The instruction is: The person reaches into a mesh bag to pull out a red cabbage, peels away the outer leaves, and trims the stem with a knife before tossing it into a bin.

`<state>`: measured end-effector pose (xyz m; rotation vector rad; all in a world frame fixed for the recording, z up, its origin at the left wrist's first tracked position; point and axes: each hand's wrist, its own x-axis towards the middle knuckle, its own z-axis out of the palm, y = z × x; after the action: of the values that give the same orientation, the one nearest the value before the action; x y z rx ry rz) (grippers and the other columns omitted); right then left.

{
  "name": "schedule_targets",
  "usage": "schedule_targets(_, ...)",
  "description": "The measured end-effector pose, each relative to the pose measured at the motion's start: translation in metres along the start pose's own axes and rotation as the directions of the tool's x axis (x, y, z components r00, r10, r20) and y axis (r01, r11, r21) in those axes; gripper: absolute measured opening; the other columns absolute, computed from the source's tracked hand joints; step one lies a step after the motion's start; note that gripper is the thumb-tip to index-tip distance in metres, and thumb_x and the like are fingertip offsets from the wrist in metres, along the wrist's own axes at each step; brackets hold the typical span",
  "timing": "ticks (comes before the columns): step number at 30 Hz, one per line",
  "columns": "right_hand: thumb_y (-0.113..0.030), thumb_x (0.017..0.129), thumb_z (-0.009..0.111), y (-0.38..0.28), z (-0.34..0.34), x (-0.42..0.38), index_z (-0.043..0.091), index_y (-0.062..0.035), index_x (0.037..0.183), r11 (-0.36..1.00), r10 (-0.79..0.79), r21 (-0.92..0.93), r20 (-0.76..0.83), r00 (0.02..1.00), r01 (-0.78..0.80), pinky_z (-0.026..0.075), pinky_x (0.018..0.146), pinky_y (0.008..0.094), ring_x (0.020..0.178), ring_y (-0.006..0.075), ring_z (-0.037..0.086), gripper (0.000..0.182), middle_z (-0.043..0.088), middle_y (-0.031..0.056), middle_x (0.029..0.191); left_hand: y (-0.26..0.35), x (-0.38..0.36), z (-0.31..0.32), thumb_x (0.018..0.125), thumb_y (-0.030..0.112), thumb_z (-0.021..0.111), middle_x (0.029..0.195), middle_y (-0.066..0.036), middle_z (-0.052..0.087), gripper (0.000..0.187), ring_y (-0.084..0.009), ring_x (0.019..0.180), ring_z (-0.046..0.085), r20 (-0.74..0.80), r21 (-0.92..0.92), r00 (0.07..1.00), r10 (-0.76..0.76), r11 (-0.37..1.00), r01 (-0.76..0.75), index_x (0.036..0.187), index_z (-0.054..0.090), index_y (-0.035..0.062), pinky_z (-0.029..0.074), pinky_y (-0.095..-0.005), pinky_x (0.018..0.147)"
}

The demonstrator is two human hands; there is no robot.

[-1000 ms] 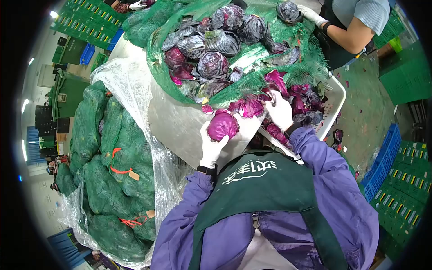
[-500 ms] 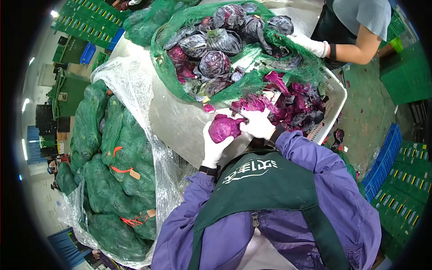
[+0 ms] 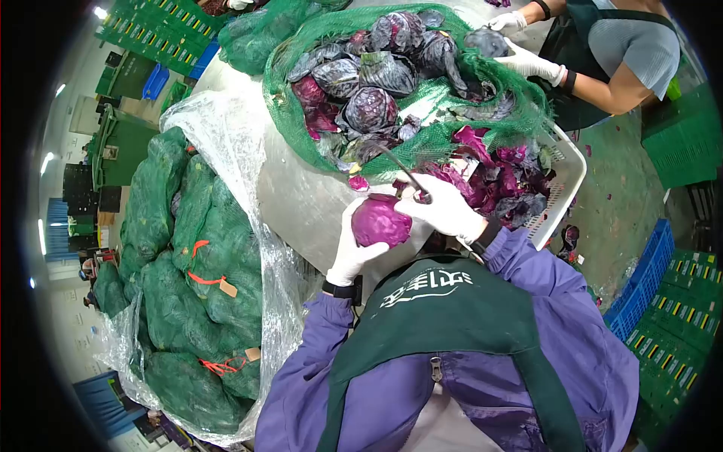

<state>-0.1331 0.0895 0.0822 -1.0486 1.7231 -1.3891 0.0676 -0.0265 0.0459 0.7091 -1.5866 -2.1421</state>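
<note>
My gloved left hand (image 3: pixel 351 252) cups a smooth, peeled red cabbage (image 3: pixel 380 221) from its left side and below, over the near edge of the metal table (image 3: pixel 290 192). Close against the cabbage's right side, my gloved right hand (image 3: pixel 450 207) is closed around a knife (image 3: pixel 407 172). The knife's thin dark blade points up and away, toward the net sack; its handle is mostly hidden in the hand. A small purple leaf scrap (image 3: pixel 358 183) lies just beyond the cabbage. Loose leaves (image 3: pixel 493 181) fill a white crate (image 3: pixel 576 169) to the right.
An opened green net sack (image 3: pixel 280 98) holding several red cabbages (image 3: pixel 370 109) covers the table's far side. Across it, a co-worker's gloved hands (image 3: pixel 531 62) hold a dark cabbage (image 3: pixel 486 43). Full green net sacks (image 3: pixel 207 264) with plastic film (image 3: pixel 263 339) stand at left.
My right hand has turned, lifting the knife so its blade now points away from the cabbage. A leaf piece by my fingers is gone. The co-worker now has both hands on a cabbage.
</note>
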Motion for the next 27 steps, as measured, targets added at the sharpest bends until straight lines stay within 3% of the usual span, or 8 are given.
schedule_targets(5, -0.025, 0.082, 0.072, -0.006, -0.005, 0.007, 0.067, -0.0039, 0.099, 0.994, 0.046, -0.106, 0.087, 0.995, -0.037, 0.049, 0.072, 0.0335, 0.076, 0.0213, 0.061, 0.027, 0.065, 0.011, 0.086, 0.023, 0.005, 0.013, 0.056, 0.017, 0.092, 0.144, -0.013, 0.039, 0.106, -0.0286, 0.133, 0.041, 0.201, 0.337, 0.946, 0.253, 0.889, -0.31, 0.143, 0.032, 0.0107, 0.035, -0.0434, 0.112)
schedule_targets(9, -0.019, 0.081, 0.068, 0.026, -0.022, 0.019, 0.065, -0.0026, 0.085, 0.978, 0.016, -0.194, -0.282, 0.959, -0.073, 0.048, 0.064, 0.0343, 0.066, 0.0203, 0.061, 0.017, 0.063, 0.0105, 0.072, 0.026, 0.002, 0.012, 0.055, 0.018, 0.094, 0.147, -0.014, 0.035, 0.109, -0.0283, 0.134, 0.04, 0.203, 0.418, 0.954, 0.223, 0.861, -0.29, 0.144, 0.031, 0.0099, 0.034, -0.0438, 0.113)
schedule_targets(15, -0.016, 0.084, 0.069, 0.075, -0.043, 0.01, 0.066, -0.0026, 0.087, 0.984, 0.148, -0.032, -0.391, 0.909, -0.174, 0.046, 0.057, 0.0286, 0.059, 0.0134, 0.056, 0.014, 0.061, 0.0047, 0.067, 0.021, 0.003, 0.012, 0.064, 0.024, 0.088, 0.145, -0.014, 0.038, 0.104, -0.0295, 0.132, 0.043, 0.051, -0.073, 0.992, 0.118, 0.991, -0.114, 0.147, 0.026, 0.0107, 0.038, -0.0439, 0.111)
schedule_targets(16, -0.012, 0.086, 0.069, 0.062, -0.046, 0.005, 0.065, -0.0019, 0.087, 0.957, 0.264, 0.21, -0.352, 0.898, -0.199, 0.043, 0.052, 0.026, 0.056, 0.0089, 0.052, 0.011, 0.058, 0.0, 0.066, 0.014, 0.005, 0.008, 0.065, 0.026, 0.086, 0.146, -0.014, 0.038, 0.103, -0.0301, 0.133, 0.042, 0.02, -0.231, 0.997, 0.081, 0.97, -0.074, 0.147, 0.027, 0.0104, 0.038, -0.045, 0.111)
schedule_targets(20, -0.01, 0.087, 0.07, 0.02, -0.06, -0.005, 0.063, -0.0019, 0.093, 0.89, 0.334, 0.418, -0.322, 0.886, -0.183, 0.042, 0.047, 0.0233, 0.051, 0.0058, 0.051, 0.012, 0.053, -0.0036, 0.067, 0.002, 0.007, -0.008, 0.074, 0.033, 0.074, 0.147, -0.016, 0.039, 0.089, -0.0378, 0.136, 0.038, -0.046, -0.715, 0.996, -0.08, 0.699, 0.023, 0.148, 0.03, 0.0091, 0.029, -0.0587, 0.115)
schedule_targets(23, -0.013, 0.089, 0.069, 0.002, -0.062, -0.017, 0.063, -0.0013, 0.098, 0.957, 0.168, 0.285, -0.43, 0.887, -0.043, 0.044, 0.048, 0.0215, 0.051, 0.0054, 0.05, 0.016, 0.057, -0.0019, 0.069, 0.017, 0.012, 0.004, 0.075, 0.045, 0.075, 0.143, -0.014, 0.043, 0.085, -0.0353, 0.134, 0.04, -0.101, -0.897, 0.99, -0.094, 0.438, -0.05, 0.144, 0.037, 0.0142, 0.032, -0.0565, 0.114)
schedule_targets(25, -0.015, 0.089, 0.069, -0.001, -0.07, -0.016, 0.064, -0.0003, 0.102, 0.922, 0.211, 0.387, -0.579, 0.788, 0.037, 0.042, 0.049, 0.0198, 0.053, 0.0048, 0.051, 0.02, 0.059, -0.0009, 0.071, 0.019, 0.012, 0.0, 0.08, 0.06, 0.064, 0.14, -0.01, 0.048, 0.075, -0.0297, 0.127, 0.047, -0.311, -0.855, 0.918, -0.244, 0.494, -0.158, 0.138, 0.047, 0.0156, 0.041, -0.052, 0.106)
schedule_targets(27, -0.012, 0.09, 0.067, 0.015, -0.087, -0.011, 0.062, -0.001, 0.117, 0.981, 0.075, 0.183, -0.632, 0.772, 0.055, 0.045, 0.058, 0.0204, 0.068, 0.008, 0.06, 0.029, 0.067, 0.0036, 0.091, 0.016, 0.014, -0.006, 0.081, 0.064, 0.06, 0.138, -0.011, 0.049, 0.075, -0.0298, 0.123, 0.05, -0.354, -0.781, 0.926, -0.134, 0.587, -0.214, 0.139, 0.047, 0.0173, 0.044, -0.0495, 0.104)
